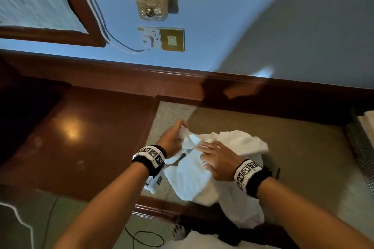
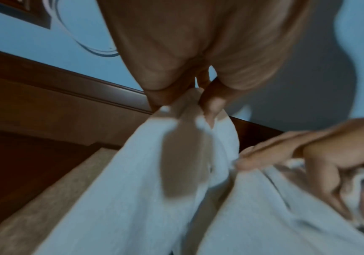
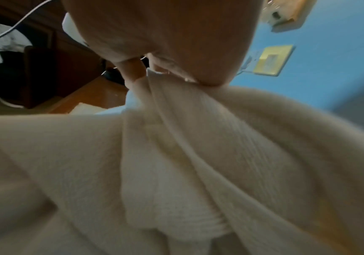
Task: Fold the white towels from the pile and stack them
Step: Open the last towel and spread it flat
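A crumpled pile of white towels (image 1: 238, 141) lies on a beige stone countertop (image 1: 299, 147), and part of it hangs over the front edge. My left hand (image 1: 182, 125) pinches a raised corner of the top white towel (image 2: 133, 189) at the pile's left side; the left wrist view shows thumb and fingers (image 2: 211, 105) closed on the hem. My right hand (image 1: 204, 153) is on the middle of the pile. In the right wrist view its fingers (image 3: 133, 72) gather a fold of the towel (image 3: 176, 155) that stretches tight up to them.
A glossy wooden surface (image 1: 77, 133) lies left of the countertop and a wooden ledge (image 1: 141, 79) runs along the blue wall. A wall socket (image 1: 162, 38) sits above. Folded white cloth in a tray (image 1: 366, 123) is at the right edge. A cable (image 1: 145, 238) lies on the floor.
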Action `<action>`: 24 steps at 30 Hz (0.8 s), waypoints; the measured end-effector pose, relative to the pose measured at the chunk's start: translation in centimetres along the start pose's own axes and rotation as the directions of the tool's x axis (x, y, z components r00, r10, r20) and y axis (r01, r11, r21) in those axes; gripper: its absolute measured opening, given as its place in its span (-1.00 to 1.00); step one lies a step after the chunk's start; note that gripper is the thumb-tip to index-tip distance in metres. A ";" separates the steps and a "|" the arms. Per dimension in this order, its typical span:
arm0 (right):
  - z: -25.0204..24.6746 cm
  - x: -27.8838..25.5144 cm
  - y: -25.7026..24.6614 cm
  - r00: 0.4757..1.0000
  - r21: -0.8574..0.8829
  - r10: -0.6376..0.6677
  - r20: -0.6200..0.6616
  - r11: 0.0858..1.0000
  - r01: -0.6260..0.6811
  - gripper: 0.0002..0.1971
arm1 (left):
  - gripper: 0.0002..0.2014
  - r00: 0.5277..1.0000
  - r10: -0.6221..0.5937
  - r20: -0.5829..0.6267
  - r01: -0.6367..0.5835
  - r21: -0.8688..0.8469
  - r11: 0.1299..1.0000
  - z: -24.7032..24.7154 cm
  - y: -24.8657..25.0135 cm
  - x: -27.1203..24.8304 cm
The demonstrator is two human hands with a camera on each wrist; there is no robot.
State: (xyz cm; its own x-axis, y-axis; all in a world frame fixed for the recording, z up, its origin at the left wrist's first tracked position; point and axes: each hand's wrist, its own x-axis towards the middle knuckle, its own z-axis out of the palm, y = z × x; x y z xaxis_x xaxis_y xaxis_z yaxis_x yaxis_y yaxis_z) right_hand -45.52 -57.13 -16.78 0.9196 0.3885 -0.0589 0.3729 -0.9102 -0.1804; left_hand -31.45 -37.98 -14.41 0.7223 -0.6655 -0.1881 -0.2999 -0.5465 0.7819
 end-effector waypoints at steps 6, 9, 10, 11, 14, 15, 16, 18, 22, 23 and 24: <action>0.8 4.2 -2.5 0.962 -0.234 0.140 0.234 0.969 -0.084 -0.75 | -0.33 1.000 -0.023 0.006 0.023 0.012 1.000 -0.1 -3.2 0.0; 1.0 3.9 -1.4 0.962 -0.263 0.183 0.201 0.956 -0.127 -0.81 | -0.43 0.976 -0.174 0.128 0.135 0.271 0.953 -0.7 -6.5 0.1; 0.8 3.3 -0.7 0.959 -0.290 0.216 0.181 0.944 -0.158 -0.78 | -0.60 0.961 -0.221 0.167 0.137 0.407 0.903 -1.1 -7.2 -0.2; 0.3 2.5 0.2 0.954 -0.298 0.248 0.169 0.935 -0.190 -0.78 | -0.75 0.945 -0.264 0.194 0.129 0.520 0.844 -1.5 -7.9 -0.4; -2.4 0.6 2.8 0.900 -0.353 0.398 0.178 0.880 -0.319 -0.79 | -0.79 0.925 -0.353 0.139 0.180 0.659 0.730 -2.3 -9.6 -0.9; -3.0 0.1 3.6 0.888 -0.398 0.434 0.153 0.850 -0.346 -0.76 | -0.79 0.934 -0.352 0.066 0.228 0.647 0.728 -2.5 -10.3 -0.8; -3.7 -0.1 4.1 0.864 -0.413 0.486 0.133 0.820 -0.397 -0.75 | -0.80 0.935 -0.352 -0.025 0.307 0.550 0.777 -2.5 -10.9 -0.6; -3.9 0.0 4.8 0.835 -0.173 0.547 -0.060 0.818 -0.549 -0.70 | -0.87 0.918 -0.369 -0.143 0.391 0.181 0.903 -2.4 -10.9 -0.3; -5.9 2.0 2.8 0.530 0.647 0.675 -0.514 0.710 -0.277 -0.73 | -0.89 0.916 -0.304 -0.262 0.239 -0.252 0.938 -1.7 -7.3 1.2; -6.5 3.1 1.7 0.554 0.657 0.663 -0.503 0.710 -0.253 -0.79 | -0.90 0.924 -0.280 -0.260 0.202 -0.290 0.935 -1.4 -6.4 1.5; -6.7 4.2 0.5 0.638 0.627 0.608 -0.473 0.741 -0.241 -0.84 | -0.90 0.931 -0.269 -0.247 0.189 -0.306 0.933 -1.2 -5.8 2.0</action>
State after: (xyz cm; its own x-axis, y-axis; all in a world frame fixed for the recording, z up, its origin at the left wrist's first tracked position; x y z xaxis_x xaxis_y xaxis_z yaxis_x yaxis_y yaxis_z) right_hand -40.61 -56.92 -10.53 0.8719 -0.3731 0.3171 -0.0227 -0.6777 -0.7350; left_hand -27.54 -35.51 -18.57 0.9072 -0.3466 -0.2386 0.0471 -0.4798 0.8761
